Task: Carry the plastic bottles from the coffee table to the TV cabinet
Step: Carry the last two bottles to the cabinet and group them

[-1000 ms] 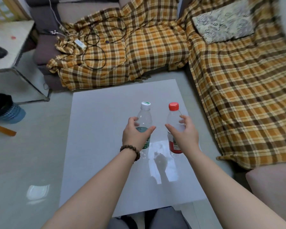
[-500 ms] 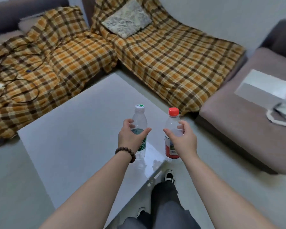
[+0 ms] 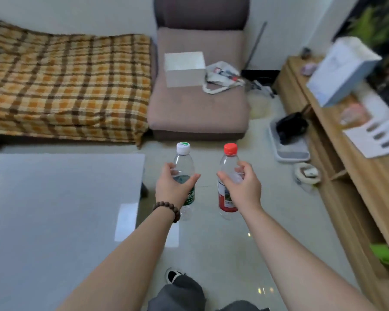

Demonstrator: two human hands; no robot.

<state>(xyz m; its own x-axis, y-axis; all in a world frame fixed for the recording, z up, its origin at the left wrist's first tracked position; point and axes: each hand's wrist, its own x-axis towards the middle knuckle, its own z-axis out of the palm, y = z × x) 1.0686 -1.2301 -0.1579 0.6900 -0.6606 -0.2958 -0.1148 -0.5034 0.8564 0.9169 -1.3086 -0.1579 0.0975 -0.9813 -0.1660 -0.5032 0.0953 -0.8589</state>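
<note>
Already both plastic bottles are off the coffee-table surface (image 3: 54,209), the green-labelled bottle (image 3: 184,173) gripped in the left hand (image 3: 173,187), the red-capped bottle (image 3: 228,176) in the right hand (image 3: 241,187), over the floor, the TV cabinet (image 3: 355,176) not yet reached.

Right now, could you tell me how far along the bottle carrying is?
Done: both bottles are off the coffee table. In hand: the left hand grips the white-capped bottle and the right hand grips the red-capped bottle, both upright over the floor. Left: reaching the TV cabinet on the right and setting both bottles on it.
</note>
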